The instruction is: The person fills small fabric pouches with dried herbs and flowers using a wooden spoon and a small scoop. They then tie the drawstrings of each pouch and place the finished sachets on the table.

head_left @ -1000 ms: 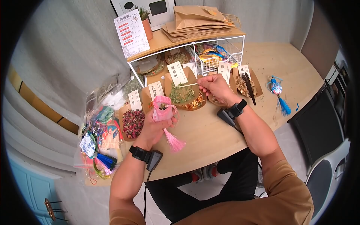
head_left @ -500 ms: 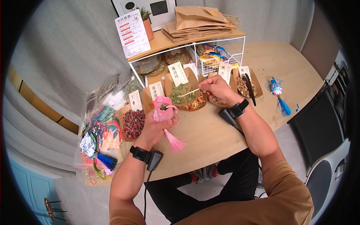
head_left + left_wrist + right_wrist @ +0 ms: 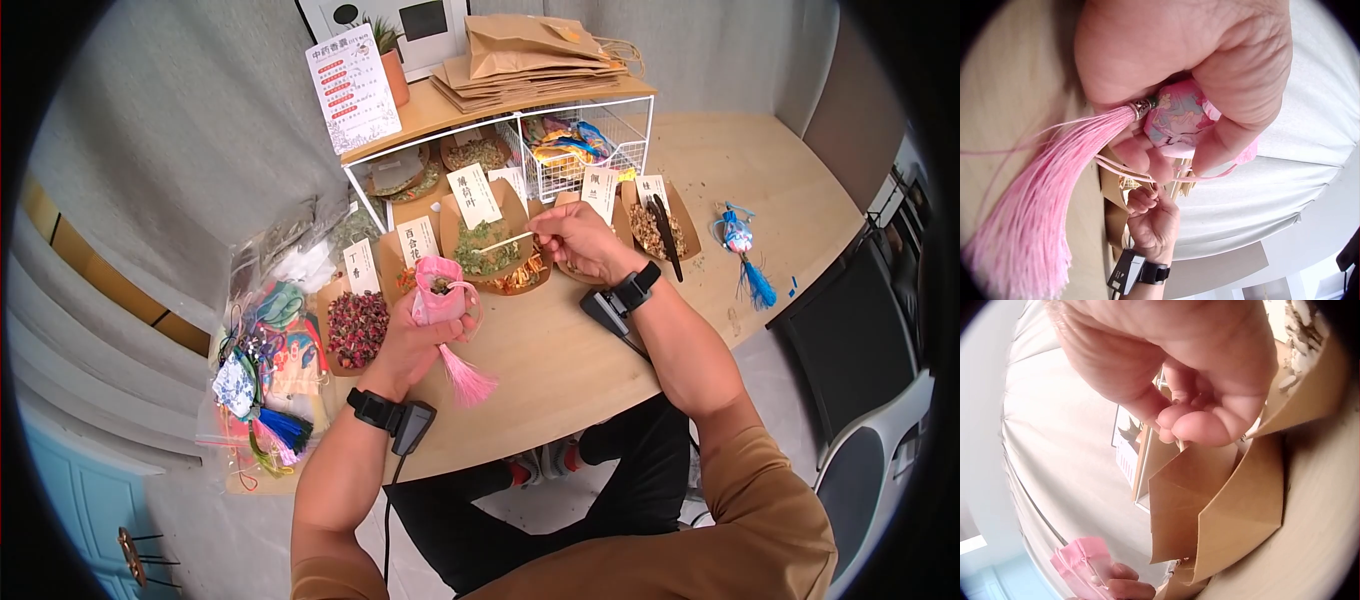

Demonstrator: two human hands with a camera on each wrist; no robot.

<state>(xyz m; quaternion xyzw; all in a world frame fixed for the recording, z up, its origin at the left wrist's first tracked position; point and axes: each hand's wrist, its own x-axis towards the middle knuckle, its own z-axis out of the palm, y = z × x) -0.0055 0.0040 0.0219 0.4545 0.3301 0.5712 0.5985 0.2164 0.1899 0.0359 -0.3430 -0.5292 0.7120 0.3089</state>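
My left hand [image 3: 400, 345] holds a pink drawstring sachet pouch [image 3: 432, 305] upright, its mouth open with dried herbs showing inside. In the left wrist view the printed pouch [image 3: 1175, 119] sits between thumb and fingers, and a long pink tassel [image 3: 1041, 206] hangs from its base. Between thumb and fingertips my right hand [image 3: 582, 240] pinches a thin pale stick [image 3: 508, 243]. Its far end overlaps the crumbled green leaves [image 3: 485, 262] in a brown paper tray. Curled fingers hide most of the stick in the right wrist view.
Labelled paper trays surround the leaves: dried rosebuds [image 3: 357, 330] left, pale chips with a dark utensil [image 3: 665, 240] right. Behind stands a shelf [image 3: 420, 115] bearing paper bags [image 3: 540, 60]. A plastic bag of sachets [image 3: 270, 370] lies left, a blue sachet [image 3: 738, 240] right.
The stick's far end has dipped from a nearly level position towards the green leaves, with a slight move of the right hand. The left hand and pouch stay almost in place.
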